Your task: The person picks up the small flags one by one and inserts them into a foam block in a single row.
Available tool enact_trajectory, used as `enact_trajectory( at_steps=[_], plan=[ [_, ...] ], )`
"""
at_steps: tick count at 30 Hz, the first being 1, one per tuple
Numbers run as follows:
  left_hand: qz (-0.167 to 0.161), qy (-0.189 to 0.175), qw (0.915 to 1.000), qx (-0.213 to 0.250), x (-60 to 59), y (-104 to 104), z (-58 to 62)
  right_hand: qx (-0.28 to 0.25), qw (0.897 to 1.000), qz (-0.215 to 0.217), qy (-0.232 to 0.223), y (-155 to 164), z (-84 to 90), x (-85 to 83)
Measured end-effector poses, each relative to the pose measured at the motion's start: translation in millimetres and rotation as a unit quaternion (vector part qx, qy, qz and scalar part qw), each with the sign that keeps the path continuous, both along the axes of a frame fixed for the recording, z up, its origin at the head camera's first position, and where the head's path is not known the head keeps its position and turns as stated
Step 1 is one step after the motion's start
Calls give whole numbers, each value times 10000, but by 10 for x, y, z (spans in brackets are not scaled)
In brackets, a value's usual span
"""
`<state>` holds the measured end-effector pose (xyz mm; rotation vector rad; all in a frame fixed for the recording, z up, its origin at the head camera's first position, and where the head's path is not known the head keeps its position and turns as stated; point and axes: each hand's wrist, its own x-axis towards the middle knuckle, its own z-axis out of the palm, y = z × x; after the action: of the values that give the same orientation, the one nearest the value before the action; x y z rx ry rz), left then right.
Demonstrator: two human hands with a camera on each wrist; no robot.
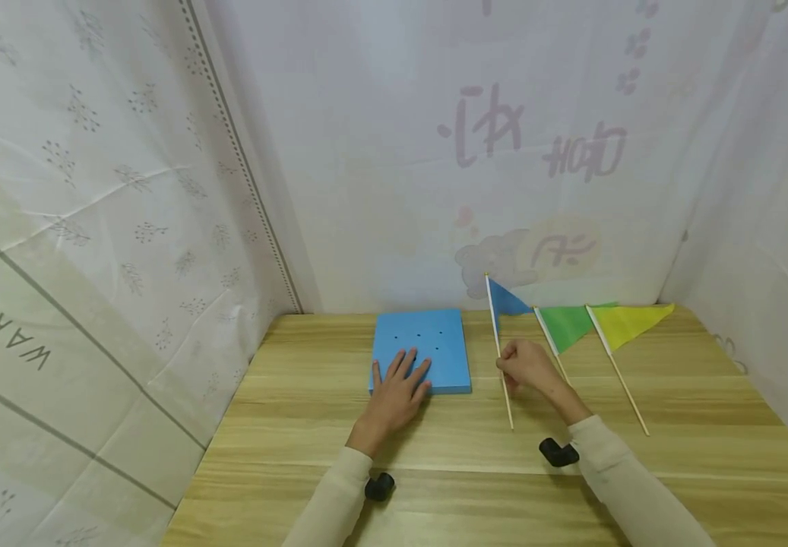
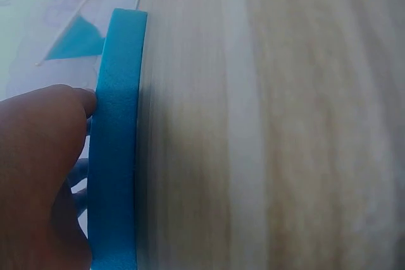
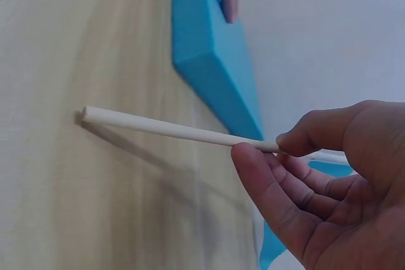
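A light-blue foam block (image 1: 450, 365) with several small dark holes in its top lies near the back of the table. On its front left part rests my left hand (image 1: 396, 395), fingers spread. My right hand (image 1: 529, 368) pinches the wooden stick (image 3: 171, 129) of a blue pennant flag (image 1: 507, 300) between thumb and fingers, to the right of the block. The flag's stick leans, cloth end up and away. In the right wrist view the stick's bare lower end stands just off the wood or touches it; I cannot tell which.
A green flag (image 1: 566, 325) and a yellow flag (image 1: 629, 323) lie on the wooden table (image 1: 469, 501) to the right, the green one's stick partly behind my right hand. Printed curtains (image 1: 380, 167) hang behind the table and along both sides.
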<state>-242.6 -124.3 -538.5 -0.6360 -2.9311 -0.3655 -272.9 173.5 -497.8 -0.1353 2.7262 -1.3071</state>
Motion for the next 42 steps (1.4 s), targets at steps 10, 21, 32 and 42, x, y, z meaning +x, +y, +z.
enact_trajectory(
  at_steps=[10, 21, 32, 42],
  plan=[
    [-33, -120, 9999, 119, -1, 2, 16, -356, 9986, 193, 328, -112, 174, -105],
    [-63, -94, 9999, -46, -1, -11, 17, -186, 9955, 362, 856, -426, 486, -270],
    [-73, -166, 9996, -198, -9, -19, 18, -408, 9865, 462, 1518, -893, 734, -523],
    [-105, -271, 9995, -151, -20, -20, 24, -465, 9830, 489, 1706, -1237, 852, -614]
  ],
)
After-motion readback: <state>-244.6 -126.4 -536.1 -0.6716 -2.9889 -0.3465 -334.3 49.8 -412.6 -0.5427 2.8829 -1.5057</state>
